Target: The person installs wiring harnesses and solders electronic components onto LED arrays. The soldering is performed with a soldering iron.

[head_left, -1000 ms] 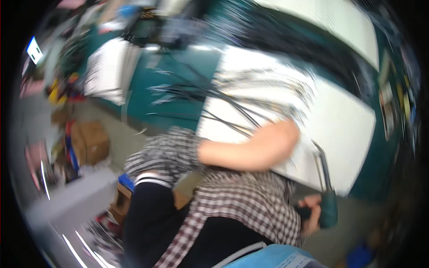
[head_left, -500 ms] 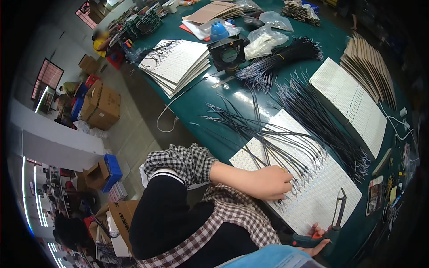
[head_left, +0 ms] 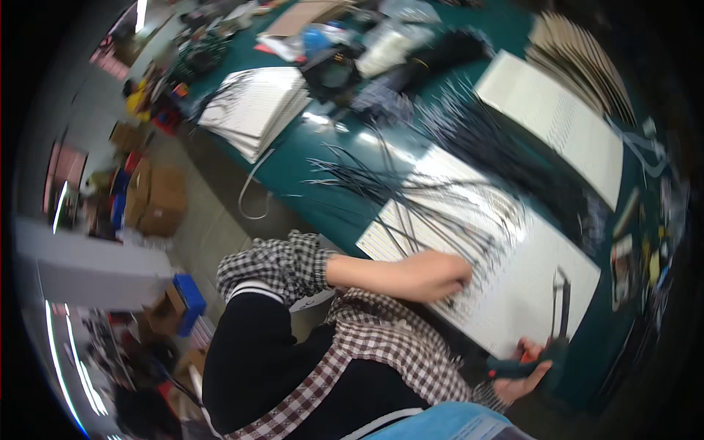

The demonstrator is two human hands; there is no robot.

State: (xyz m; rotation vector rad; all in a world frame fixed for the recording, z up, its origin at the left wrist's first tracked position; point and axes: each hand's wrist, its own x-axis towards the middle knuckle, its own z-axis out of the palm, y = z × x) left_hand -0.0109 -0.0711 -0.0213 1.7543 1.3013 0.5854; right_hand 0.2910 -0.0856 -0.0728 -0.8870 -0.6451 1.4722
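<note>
A large white panel [head_left: 543, 290], covered in fine rows of dots, lies at the table's near side. My left hand [head_left: 444, 276] rests over its near edge with curled fingers; whatever they pinch is hidden. Beside that hand, a spread of thin black wires [head_left: 440, 227] crosses the panel, their ends lying along its middle. At the lower right, my right hand [head_left: 524, 378] grips the handle of a dark green soldering gun [head_left: 559, 350] with red parts. Its long, narrow metal tip points up and away over the panel's right part. Motion blur softens the finer details.
A thick bundle of black wires [head_left: 506, 158] lies beyond the panel, with another white panel [head_left: 557, 125] behind it. Stacked white panels [head_left: 253, 110] sit far left near a dark fan [head_left: 331, 73]. Brown cardboard sheets [head_left: 579, 62] stand far right. Small tools [head_left: 627, 268] lie at right.
The view has swung, so most of the table appears shifted left and blurred. Both hands keep their places, the left over the panel and the right around the soldering gun.
</note>
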